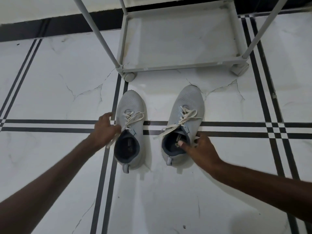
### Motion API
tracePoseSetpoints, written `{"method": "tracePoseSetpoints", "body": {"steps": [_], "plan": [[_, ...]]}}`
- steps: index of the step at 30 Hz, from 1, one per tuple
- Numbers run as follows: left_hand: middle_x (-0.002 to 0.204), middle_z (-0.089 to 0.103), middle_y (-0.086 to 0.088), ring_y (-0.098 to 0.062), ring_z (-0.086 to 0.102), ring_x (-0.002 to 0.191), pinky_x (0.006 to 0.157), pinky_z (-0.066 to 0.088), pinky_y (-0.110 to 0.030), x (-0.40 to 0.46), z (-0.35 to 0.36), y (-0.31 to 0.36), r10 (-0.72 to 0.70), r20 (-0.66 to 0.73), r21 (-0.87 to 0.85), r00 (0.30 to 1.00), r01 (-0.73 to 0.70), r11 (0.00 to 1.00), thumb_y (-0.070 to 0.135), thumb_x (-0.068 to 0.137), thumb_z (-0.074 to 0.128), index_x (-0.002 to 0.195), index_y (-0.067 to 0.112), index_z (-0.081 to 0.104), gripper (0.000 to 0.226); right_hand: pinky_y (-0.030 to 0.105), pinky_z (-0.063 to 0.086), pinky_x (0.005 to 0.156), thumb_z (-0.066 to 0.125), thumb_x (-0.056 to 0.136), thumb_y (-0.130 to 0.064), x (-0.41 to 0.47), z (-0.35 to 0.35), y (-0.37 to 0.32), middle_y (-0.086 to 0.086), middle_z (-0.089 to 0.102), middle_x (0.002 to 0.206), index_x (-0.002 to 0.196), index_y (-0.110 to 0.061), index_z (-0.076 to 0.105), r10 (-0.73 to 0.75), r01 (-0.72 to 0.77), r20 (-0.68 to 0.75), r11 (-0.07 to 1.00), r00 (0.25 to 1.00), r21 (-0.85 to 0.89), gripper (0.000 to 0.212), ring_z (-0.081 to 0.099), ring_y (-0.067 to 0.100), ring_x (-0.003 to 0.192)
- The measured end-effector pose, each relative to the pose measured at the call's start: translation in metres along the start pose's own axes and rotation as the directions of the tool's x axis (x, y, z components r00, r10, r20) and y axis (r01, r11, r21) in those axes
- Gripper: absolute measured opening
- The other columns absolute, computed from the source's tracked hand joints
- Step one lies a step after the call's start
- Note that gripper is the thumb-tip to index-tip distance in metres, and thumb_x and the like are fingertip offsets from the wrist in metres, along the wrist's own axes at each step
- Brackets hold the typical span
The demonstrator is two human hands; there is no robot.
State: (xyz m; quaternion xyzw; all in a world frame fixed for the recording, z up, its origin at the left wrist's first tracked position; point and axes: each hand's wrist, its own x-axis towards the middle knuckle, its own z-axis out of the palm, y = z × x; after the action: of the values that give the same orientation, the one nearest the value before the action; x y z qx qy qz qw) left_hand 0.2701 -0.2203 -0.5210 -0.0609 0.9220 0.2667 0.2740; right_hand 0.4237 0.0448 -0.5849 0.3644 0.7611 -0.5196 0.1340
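Floor [50,81], white marble-look tiles w/ black double stripes [50,124], is carrying everything. Two grey sneakers are sitting on it side by side, a bare tile gap btwn them, toes pointing at the rack [177,67]. Left sneaker [130,105] is lying over a stripe crossing; right sneaker [189,100] is trailing laces [162,133] onto the floor. Rack is standing on wheels [129,76] just beyond the toes.
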Motion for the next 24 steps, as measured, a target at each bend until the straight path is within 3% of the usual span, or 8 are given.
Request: {"method": "tracePoseSetpoints", "body": {"steps": [2,4,7,9,14,17,21,24], "plan": [[0.139,0.049,-0.009,-0.026,0.05,0.122,0.098,0.042,-0.038,-0.004,-0.004,-0.014,-0.143,0.15,-0.153,0.978,0.166,0.974,0.035,0.053,0.065,0.147,0.015,0.031,0.102,0.045,0.052,0.093,0.076,0.057,-0.053,0.006,0.002,-0.006,0.008,0.062,0.119,0.122,-0.014,0.051,0.029,-0.028,0.019,0.999,0.999,-0.039,0.08,0.06,0.027,0.11],[0.12,0.061,-0.005,-0.022,0.059,0.108,0.096,0.049,-0.04,-0.013,0.004,-0.025,-0.163,0.241,-0.195,0.957,0.212,0.958,0.029,0.052,0.069,0.143,0.017,0.039,0.097,0.044,0.05,0.094,0.077,0.067,-0.039,0.012,0.001,-0.007,0.01,0.062,0.121,0.124,-0.012,0.05,0.019,-0.018,0.013,0.996,1.0,-0.082,0.068,0.059,0.031,0.111],[0.107,0.065,-0.006,-0.024,0.06,0.095,0.08,0.048,-0.033,-0.024,0.029,-0.033,-0.072,0.113,0.023,0.991,0.07,0.997,0.019,0.073,0.071,0.124,0.013,0.054,0.054,0.042,0.05,0.092,0.074,0.073,-0.031,0.007,0.002,-0.004,0.009,0.063,0.12,0.123,-0.013,0.052,-0.028,0.031,0.024,0.988,0.999,-0.153,0.056,0.059,0.03,0.11],[0.098,0.061,-0.005,-0.025,0.056,0.087,0.073,0.043,-0.029,-0.026,0.041,-0.031,0.017,0.02,0.122,1.0,-0.019,0.992,0.016,0.08,0.07,0.117,0.01,0.056,0.039,0.043,0.05,0.092,0.074,0.074,-0.03,0.007,0.004,-0.005,0.009,0.063,0.119,0.122,-0.013,0.053,-0.056,0.06,0.027,0.983,0.998,-0.174,0.055,0.059,0.031,0.11],[0.087,0.064,0.003,-0.019,0.061,0.078,0.065,0.049,-0.028,-0.024,0.058,-0.022,0.116,0.033,0.087,0.993,-0.119,0.989,0.021,0.076,0.07,0.106,0.017,0.059,0.033,0.041,0.05,0.087,0.07,0.076,-0.025,0.019,0.006,-0.016,0.01,0.065,0.115,0.119,-0.012,0.056,-0.128,0.132,0.031,0.967,0.991,-0.219,0.048,0.061,0.033,0.107],[0.08,0.06,0.005,-0.006,0.052,0.064,0.049,0.035,-0.009,-0.025,0.06,-0.014,0.155,0.053,0.09,0.987,-0.159,0.983,0.018,0.077,0.068,0.1,0.015,0.06,0.024,0.038,0.047,0.085,0.068,0.078,-0.023,0.02,0.005,-0.02,0.012,0.065,0.117,0.119,-0.011,0.056,-0.143,0.157,0.073,0.955,0.987,-0.251,0.045,0.06,0.033,0.109],[0.082,0.064,0.001,-0.017,0.059,0.072,0.051,0.035,-0.015,-0.049,0.037,0.007,0.179,0.117,0.054,0.977,-0.186,0.981,0.017,0.075,0.067,0.097,0.014,0.06,0.023,0.035,0.044,0.08,0.068,0.081,-0.02,-0.003,-0.024,-0.049,0.014,0.065,0.113,0.116,-0.008,0.057,-0.146,0.16,0.071,0.947,0.987,-0.278,0.038,0.06,0.033,0.107],[0.074,0.059,0.007,-0.01,0.055,0.065,0.049,0.036,-0.011,-0.084,0.003,0.035,0.204,0.129,-0.004,0.97,-0.206,0.979,0.016,0.075,0.067,0.089,0.017,0.056,0.017,0.034,0.043,0.078,0.067,0.083,-0.018,-0.041,-0.057,-0.085,0.011,0.066,0.108,0.114,-0.009,0.059,-0.155,0.164,0.056,0.949,0.986,-0.268,0.034,0.061,0.031,0.102]]}}
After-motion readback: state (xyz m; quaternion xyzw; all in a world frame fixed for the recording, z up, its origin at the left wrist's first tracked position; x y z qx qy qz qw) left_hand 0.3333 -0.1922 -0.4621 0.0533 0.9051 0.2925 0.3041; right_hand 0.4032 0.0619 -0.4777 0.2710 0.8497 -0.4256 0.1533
